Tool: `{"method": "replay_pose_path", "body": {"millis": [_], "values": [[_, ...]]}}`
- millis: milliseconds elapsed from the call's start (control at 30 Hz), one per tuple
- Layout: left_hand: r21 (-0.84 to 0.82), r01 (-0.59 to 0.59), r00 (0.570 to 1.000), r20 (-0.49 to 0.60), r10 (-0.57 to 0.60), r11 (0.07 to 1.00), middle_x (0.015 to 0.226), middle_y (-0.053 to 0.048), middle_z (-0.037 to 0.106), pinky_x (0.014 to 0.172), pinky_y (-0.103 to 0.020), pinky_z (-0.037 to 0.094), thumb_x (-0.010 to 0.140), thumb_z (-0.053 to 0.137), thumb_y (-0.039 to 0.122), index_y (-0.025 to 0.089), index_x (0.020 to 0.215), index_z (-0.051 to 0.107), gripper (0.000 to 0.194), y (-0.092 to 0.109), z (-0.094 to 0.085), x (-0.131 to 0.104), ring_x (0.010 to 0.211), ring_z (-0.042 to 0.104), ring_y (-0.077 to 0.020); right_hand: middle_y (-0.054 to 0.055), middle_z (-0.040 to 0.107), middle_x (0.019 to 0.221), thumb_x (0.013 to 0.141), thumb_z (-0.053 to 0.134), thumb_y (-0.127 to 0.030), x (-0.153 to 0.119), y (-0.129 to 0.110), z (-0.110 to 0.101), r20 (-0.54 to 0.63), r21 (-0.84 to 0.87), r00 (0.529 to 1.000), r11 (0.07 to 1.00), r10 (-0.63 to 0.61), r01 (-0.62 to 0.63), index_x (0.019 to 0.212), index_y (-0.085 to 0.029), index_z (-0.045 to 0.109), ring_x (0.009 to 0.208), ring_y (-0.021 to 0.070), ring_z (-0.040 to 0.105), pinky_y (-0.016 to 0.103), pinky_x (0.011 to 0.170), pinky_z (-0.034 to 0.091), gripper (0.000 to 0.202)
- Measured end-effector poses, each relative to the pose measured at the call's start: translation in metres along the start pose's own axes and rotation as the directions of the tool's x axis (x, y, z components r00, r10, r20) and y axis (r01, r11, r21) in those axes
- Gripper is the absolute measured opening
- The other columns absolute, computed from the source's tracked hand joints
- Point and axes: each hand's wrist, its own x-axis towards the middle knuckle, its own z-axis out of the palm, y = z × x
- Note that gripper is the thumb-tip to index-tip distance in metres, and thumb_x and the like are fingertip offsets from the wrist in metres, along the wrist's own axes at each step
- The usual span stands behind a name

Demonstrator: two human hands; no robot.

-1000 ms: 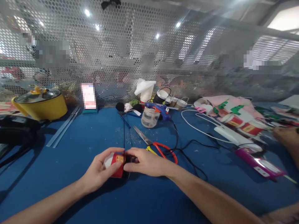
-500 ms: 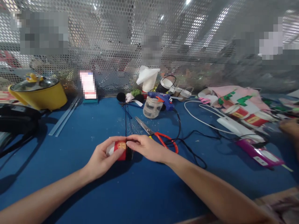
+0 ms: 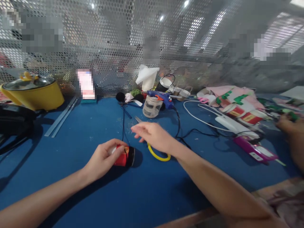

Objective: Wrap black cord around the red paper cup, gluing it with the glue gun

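My left hand (image 3: 105, 156) is wrapped round a paper cup (image 3: 120, 158) lying on its side, with a red band and black yarn wound about one end. A strand of black yarn (image 3: 123, 126) runs from the cup towards a black ball of yarn (image 3: 120, 97) at the back. Off the cup, my right hand (image 3: 152, 134) hovers over the scissors, its fingers loosely bent and apart, holding nothing I can see. Of the scissors, the yellow handle loop (image 3: 158, 155) and a blade tip (image 3: 138, 119) show; my hand hides the rest.
Behind are a blue glue gun (image 3: 162, 98) on a clear plastic jar (image 3: 152, 107) and a phone (image 3: 86, 84). A yellow pot (image 3: 35, 95) stands left. To the right lie cables, a purple power strip (image 3: 255, 150) and red-banded cups (image 3: 251, 117). Another person's hand (image 3: 288, 125) is far right.
My right hand has left the cup and yarn and moved right and up, over the scissors. The left hand still holds the cup. The view has shifted slightly.
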Motion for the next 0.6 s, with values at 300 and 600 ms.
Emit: {"method": "replay_pose_path", "body": {"millis": [300, 600], "values": [[0.232, -0.020, 0.992, -0.120, 0.049, 0.972, 0.064, -0.001, 0.061, 0.046, -0.019, 0.039, 0.079, 0.045, 0.037, 0.016, 0.082, 0.058, 0.025, 0.002, -0.010, 0.006, 0.052, 0.051, -0.0109, 0.002, 0.053, 0.048, 0.071, 0.056, -0.045, 0.044, 0.025, -0.108, -0.563, -0.008, 0.801, 0.968, 0.204, -0.252, 0.056, -0.016, 0.049, 0.056, 0.0164, 0.057, 0.027, 0.052, 0.044, 0.033], [0.408, 0.030, 0.995, -0.103, 0.013, 0.912, 0.073, -0.002, 0.065, 0.058, -0.023, 0.042, 0.078, 0.042, 0.036, 0.018, 0.084, 0.058, 0.025, 0.009, -0.019, 0.015, 0.063, 0.057, -0.0151, -0.002, 0.053, 0.045, 0.079, 0.052, -0.025, 0.063, 0.048, -0.088, -0.287, 0.350, 0.860, 0.882, 0.421, -0.316, 0.063, -0.014, 0.052, 0.038, 0.0089, 0.053, 0.018, 0.035, 0.040, 0.019]]}}
